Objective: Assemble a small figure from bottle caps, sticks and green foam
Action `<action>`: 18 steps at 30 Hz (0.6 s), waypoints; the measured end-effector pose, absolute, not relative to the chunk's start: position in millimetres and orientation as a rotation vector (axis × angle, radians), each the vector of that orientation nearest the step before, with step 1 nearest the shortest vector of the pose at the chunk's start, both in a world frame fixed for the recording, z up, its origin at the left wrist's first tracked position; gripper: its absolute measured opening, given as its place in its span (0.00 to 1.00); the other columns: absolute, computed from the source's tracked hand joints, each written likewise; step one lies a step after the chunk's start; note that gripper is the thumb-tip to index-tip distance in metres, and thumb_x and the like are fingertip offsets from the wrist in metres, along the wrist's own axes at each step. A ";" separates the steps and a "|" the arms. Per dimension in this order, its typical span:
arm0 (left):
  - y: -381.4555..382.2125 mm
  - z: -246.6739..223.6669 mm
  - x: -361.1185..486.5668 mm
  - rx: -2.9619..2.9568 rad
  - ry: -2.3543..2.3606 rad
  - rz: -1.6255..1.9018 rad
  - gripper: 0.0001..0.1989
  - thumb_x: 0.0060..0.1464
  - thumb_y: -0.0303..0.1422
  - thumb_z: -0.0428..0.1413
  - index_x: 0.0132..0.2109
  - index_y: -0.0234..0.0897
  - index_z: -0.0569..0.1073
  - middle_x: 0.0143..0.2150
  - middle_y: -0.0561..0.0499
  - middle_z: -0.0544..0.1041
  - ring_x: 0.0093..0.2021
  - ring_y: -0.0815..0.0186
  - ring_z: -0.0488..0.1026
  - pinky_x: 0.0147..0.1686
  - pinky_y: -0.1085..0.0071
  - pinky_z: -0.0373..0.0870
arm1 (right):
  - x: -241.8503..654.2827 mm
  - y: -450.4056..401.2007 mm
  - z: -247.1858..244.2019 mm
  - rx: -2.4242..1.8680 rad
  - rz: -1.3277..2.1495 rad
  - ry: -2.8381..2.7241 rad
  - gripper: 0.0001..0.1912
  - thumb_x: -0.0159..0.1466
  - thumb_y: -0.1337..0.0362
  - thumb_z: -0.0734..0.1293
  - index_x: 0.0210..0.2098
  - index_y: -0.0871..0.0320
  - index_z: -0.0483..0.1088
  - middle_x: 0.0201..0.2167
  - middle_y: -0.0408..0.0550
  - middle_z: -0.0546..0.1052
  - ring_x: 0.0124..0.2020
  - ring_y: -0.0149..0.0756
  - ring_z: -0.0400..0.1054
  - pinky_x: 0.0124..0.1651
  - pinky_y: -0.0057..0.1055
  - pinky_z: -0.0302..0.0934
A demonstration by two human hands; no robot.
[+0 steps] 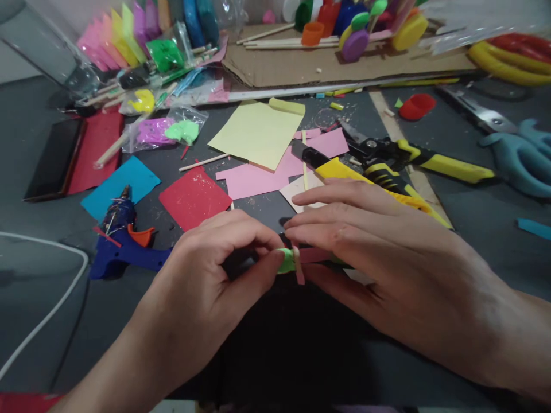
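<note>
A dark grey tabletop [34, 281] (dimly lit) lies before a pale wall [19, 67].

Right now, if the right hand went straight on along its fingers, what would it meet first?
Most likely the left hand, pinching a small green piece; depth between the hands is hard to judge.

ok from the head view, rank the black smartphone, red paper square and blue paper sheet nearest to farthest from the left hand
1. Red paper square, just beyond the left hand.
2. Blue paper sheet, farther left.
3. Black smartphone, at the far left.
</note>
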State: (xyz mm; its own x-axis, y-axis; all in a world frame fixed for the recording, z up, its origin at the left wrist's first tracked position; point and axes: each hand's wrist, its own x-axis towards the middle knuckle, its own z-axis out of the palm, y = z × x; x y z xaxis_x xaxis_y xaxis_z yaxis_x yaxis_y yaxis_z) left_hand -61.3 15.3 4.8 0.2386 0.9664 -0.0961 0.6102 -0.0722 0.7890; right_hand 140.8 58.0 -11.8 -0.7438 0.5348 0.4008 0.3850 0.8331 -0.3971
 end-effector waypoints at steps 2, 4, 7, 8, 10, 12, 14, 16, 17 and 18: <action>15.2 4.4 -60.6 1.765 1.452 0.622 0.06 0.60 0.28 0.57 0.37 0.45 0.77 0.35 0.63 0.78 0.37 0.78 0.74 0.38 0.81 0.67 | 140.9 57.9 -11.2 -0.678 0.394 -2.498 0.04 0.67 0.68 0.65 0.36 0.59 0.71 0.39 0.46 0.79 0.52 0.39 0.68 0.57 0.34 0.61; 15.2 4.2 -60.1 1.763 1.452 0.633 0.07 0.60 0.28 0.57 0.37 0.45 0.77 0.34 0.64 0.78 0.36 0.78 0.74 0.37 0.82 0.67 | 141.0 57.7 -10.7 -0.672 0.396 -2.498 0.04 0.68 0.68 0.65 0.35 0.60 0.71 0.39 0.46 0.79 0.51 0.39 0.68 0.57 0.34 0.61; 15.8 4.4 -59.9 1.768 1.446 0.644 0.08 0.59 0.27 0.57 0.36 0.46 0.77 0.33 0.65 0.78 0.35 0.79 0.73 0.36 0.82 0.67 | 140.5 57.9 -10.7 -0.672 0.406 -2.497 0.04 0.68 0.68 0.65 0.37 0.60 0.72 0.40 0.47 0.79 0.52 0.39 0.68 0.57 0.34 0.61; 16.1 4.5 -59.9 1.766 1.449 0.646 0.08 0.59 0.27 0.57 0.35 0.45 0.77 0.33 0.65 0.78 0.35 0.79 0.73 0.36 0.82 0.67 | 140.2 58.1 -10.8 -0.671 0.406 -2.494 0.04 0.68 0.68 0.65 0.37 0.60 0.72 0.40 0.47 0.79 0.52 0.39 0.68 0.57 0.34 0.61; 16.6 4.4 -59.8 1.765 1.457 0.649 0.07 0.59 0.27 0.58 0.35 0.45 0.77 0.35 0.64 0.78 0.36 0.78 0.73 0.36 0.82 0.67 | 139.8 58.6 -10.9 -0.670 0.410 -2.489 0.04 0.68 0.68 0.65 0.37 0.60 0.72 0.40 0.47 0.79 0.52 0.39 0.68 0.58 0.34 0.61; 17.1 4.0 -59.5 1.771 1.456 0.649 0.07 0.58 0.27 0.58 0.35 0.46 0.77 0.36 0.63 0.78 0.37 0.77 0.74 0.38 0.81 0.67 | 139.8 58.9 -10.9 -0.665 0.418 -2.486 0.04 0.68 0.68 0.65 0.37 0.60 0.72 0.40 0.46 0.79 0.52 0.38 0.68 0.58 0.33 0.60; 17.4 3.6 -58.7 1.770 1.457 0.645 0.07 0.58 0.27 0.58 0.34 0.46 0.77 0.36 0.63 0.78 0.37 0.77 0.74 0.38 0.80 0.67 | 140.3 58.7 -10.8 -0.668 0.426 -2.486 0.04 0.68 0.68 0.65 0.37 0.60 0.72 0.40 0.46 0.79 0.52 0.38 0.68 0.59 0.33 0.60; 17.3 3.5 -57.6 1.756 1.471 0.641 0.08 0.57 0.26 0.59 0.34 0.45 0.77 0.34 0.63 0.78 0.36 0.76 0.73 0.37 0.79 0.67 | 140.9 58.2 -10.9 -0.671 0.423 -2.483 0.03 0.68 0.67 0.66 0.37 0.59 0.72 0.41 0.45 0.79 0.53 0.38 0.68 0.59 0.33 0.60; 17.1 3.7 -57.0 1.748 1.478 0.637 0.08 0.56 0.25 0.59 0.34 0.45 0.77 0.34 0.63 0.77 0.35 0.76 0.73 0.37 0.79 0.67 | 141.2 58.0 -11.1 -0.671 0.417 -2.481 0.03 0.68 0.67 0.66 0.37 0.59 0.72 0.41 0.45 0.79 0.53 0.38 0.68 0.59 0.33 0.60; 16.9 3.9 -56.4 1.741 1.485 0.633 0.08 0.55 0.25 0.59 0.33 0.45 0.77 0.33 0.63 0.77 0.35 0.76 0.73 0.36 0.79 0.67 | 141.4 57.8 -11.3 -0.672 0.415 -2.482 0.04 0.68 0.67 0.66 0.37 0.59 0.72 0.41 0.46 0.79 0.53 0.38 0.68 0.59 0.33 0.60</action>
State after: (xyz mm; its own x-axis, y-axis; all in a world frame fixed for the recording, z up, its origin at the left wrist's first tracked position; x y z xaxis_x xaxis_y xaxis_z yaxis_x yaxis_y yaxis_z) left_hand -56.4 16.9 3.9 0.2052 0.9738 -0.0983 0.6034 -0.0468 0.7961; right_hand 141.4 57.8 -11.3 -0.7352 0.5388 0.4113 0.3758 0.8290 -0.4142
